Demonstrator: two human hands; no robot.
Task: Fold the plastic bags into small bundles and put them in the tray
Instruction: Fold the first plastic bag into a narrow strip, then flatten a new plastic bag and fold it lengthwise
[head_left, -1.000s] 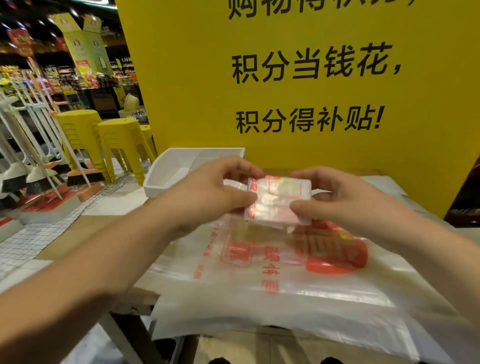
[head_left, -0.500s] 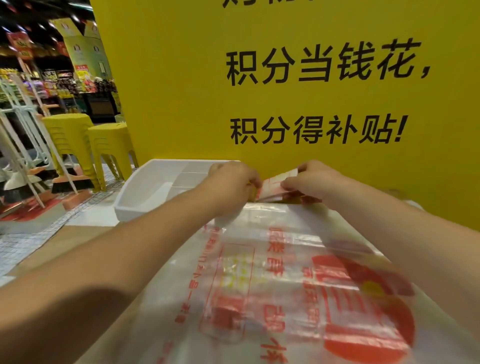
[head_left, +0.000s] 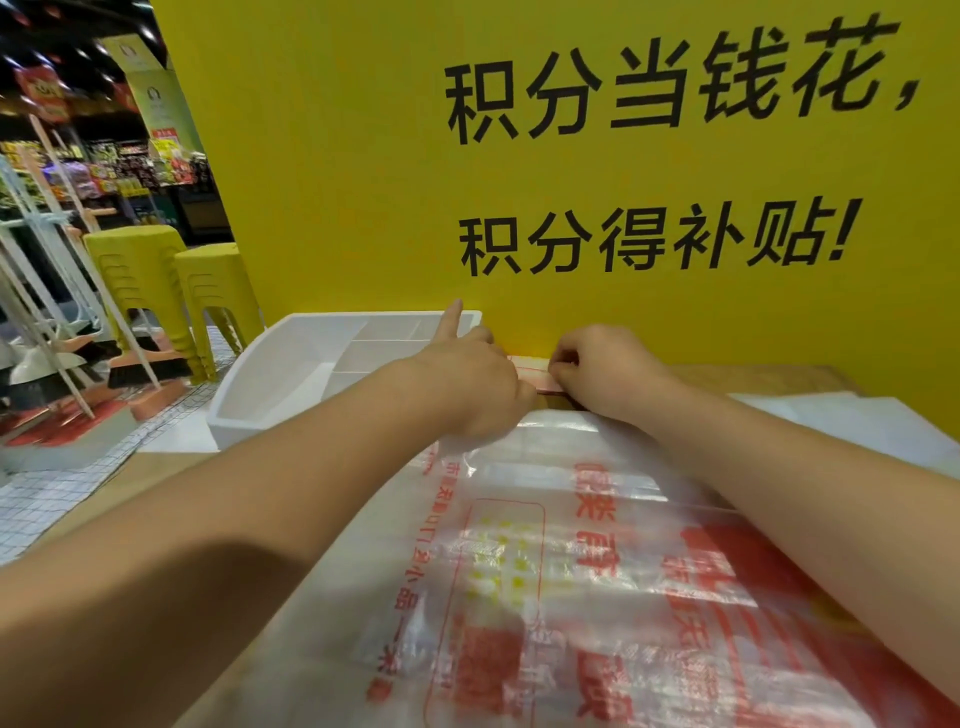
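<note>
At the far edge of the wooden table (head_left: 769, 376), at the foot of the yellow signboard (head_left: 337, 182), we note both hands meeting on a folded bag bundle (head_left: 535, 375). Only a thin pink-and-white strip of it shows between them.

Right hand (head_left: 602, 371): fingers curled under, pinching the bundle's right end.

Left hand (head_left: 470, 376): back toward us, against the bundle's left end, index finger (head_left: 453, 318) sticking straight up over the tray's far rim. Its other fingers are hidden, so we cannot tell whether it grips.

The bundle sits just right of the white compartment tray (head_left: 270, 384), outside it. We cannot tell whether it rests on the wood or is held just above. The tray stands at the table's far left corner.

Nearer to us, under both forearms, a stack of flat clear plastic bags (head_left: 571, 571) with red print covers the table.

Left background: two stacks of yellow stools (head_left: 156, 280), and brooms (head_left: 148, 366) on the tiled floor.
</note>
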